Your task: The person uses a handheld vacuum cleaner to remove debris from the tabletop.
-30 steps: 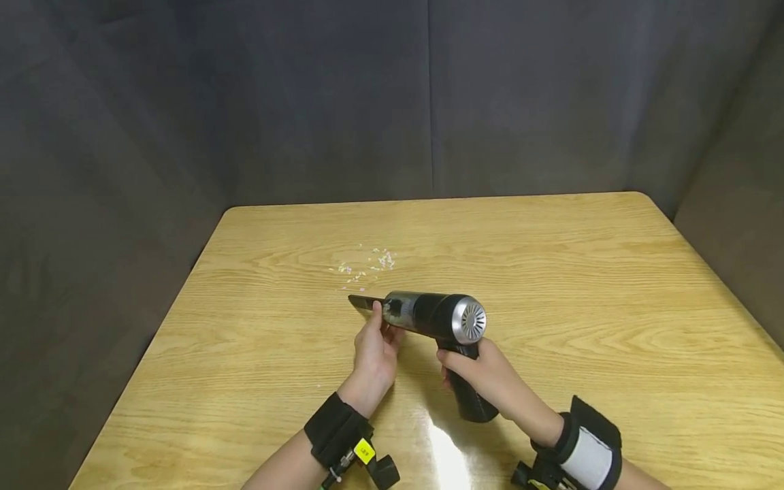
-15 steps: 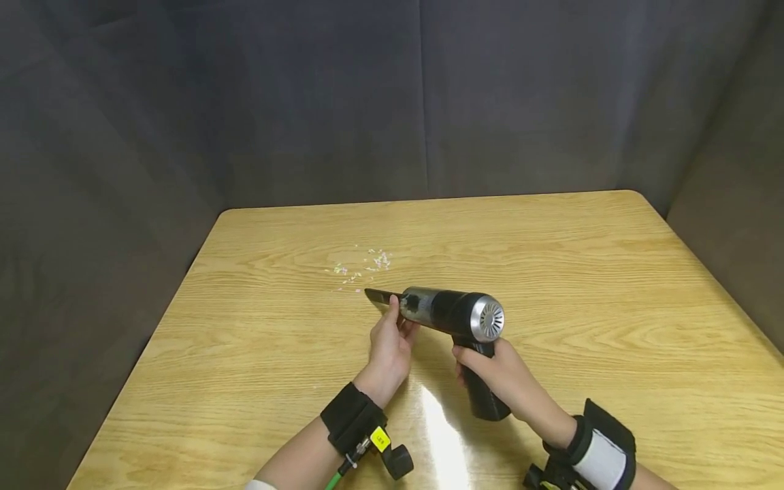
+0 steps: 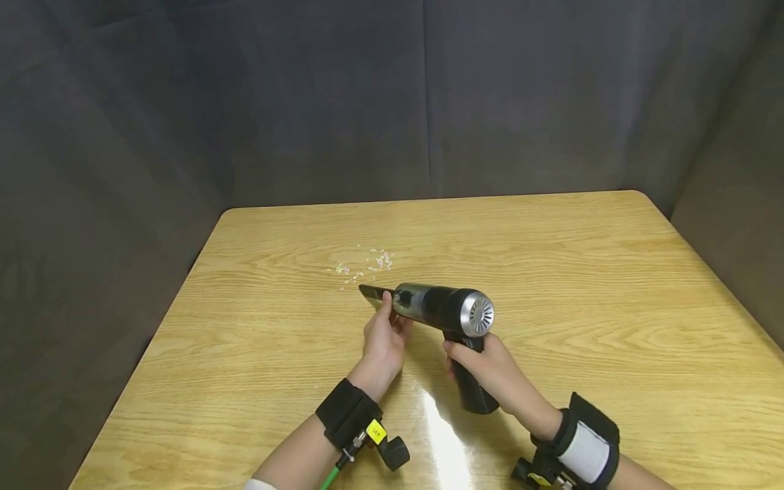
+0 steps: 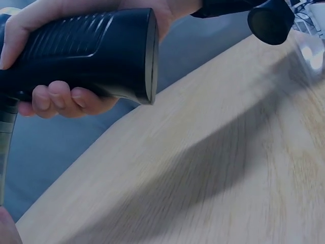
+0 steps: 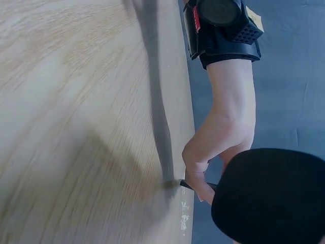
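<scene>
A black handheld vacuum cleaner (image 3: pixel 437 304) with a clear dust cup and a silver vented rear end is held above the table in the head view. My right hand (image 3: pixel 486 371) grips its handle (image 4: pixel 96 56), fingers wrapped round it in the left wrist view. My left hand (image 3: pixel 382 344) holds the front end, with the thumb on the flat black nozzle (image 3: pixel 372 292) and the other fingers partly hidden beneath. Just beyond the nozzle tip lie small pale paper scraps (image 3: pixel 383 260), scattered on the wood. Whether the tip touches the table cannot be made out.
The wood-grain table (image 3: pixel 582 272) has rounded far corners. Dark cloth (image 3: pixel 306 102) hangs behind it and along both sides. Each wrist wears a black strap with a camera, and a green cable (image 3: pixel 331 478) runs from the left one.
Both hands shifted right with the vacuum cleaner, then slightly back left and away from me. The nozzle tip is now closer to the scraps. Both grips look the same.
</scene>
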Demonstrator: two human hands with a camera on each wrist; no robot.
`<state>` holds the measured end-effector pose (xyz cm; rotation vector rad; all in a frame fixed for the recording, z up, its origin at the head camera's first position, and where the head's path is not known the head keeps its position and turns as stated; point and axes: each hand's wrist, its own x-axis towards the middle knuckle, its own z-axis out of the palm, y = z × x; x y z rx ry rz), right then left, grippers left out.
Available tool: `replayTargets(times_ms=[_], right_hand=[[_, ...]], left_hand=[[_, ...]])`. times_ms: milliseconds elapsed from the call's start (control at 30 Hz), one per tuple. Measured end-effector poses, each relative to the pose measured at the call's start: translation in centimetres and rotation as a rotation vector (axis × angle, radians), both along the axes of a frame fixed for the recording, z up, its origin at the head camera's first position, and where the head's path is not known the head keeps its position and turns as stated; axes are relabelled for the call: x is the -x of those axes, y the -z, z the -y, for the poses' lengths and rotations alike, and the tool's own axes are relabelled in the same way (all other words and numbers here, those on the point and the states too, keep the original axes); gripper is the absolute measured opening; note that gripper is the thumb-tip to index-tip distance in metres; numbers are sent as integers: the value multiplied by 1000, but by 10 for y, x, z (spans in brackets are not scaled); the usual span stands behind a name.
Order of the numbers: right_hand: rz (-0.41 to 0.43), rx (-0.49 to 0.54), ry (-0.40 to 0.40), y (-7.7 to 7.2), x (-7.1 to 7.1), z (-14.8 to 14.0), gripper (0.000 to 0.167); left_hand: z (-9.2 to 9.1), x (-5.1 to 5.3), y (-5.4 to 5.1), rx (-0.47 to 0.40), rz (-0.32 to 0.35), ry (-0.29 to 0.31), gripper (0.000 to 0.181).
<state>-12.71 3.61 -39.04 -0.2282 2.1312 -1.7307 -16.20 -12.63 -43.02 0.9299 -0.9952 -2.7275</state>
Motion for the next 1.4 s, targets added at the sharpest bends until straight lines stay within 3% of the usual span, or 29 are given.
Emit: replayTargets(times_ms=[500, 900, 1400], right_hand=[[14, 13, -19, 3, 6, 23, 21], [13, 23, -38, 5, 8, 28, 21], [10, -26, 38, 2, -2, -6, 23]], left_hand=[[22, 2, 2, 13, 5, -55, 19], [27, 2, 4, 12, -13, -66, 19], [-7, 3, 3, 38, -31, 68, 20]])
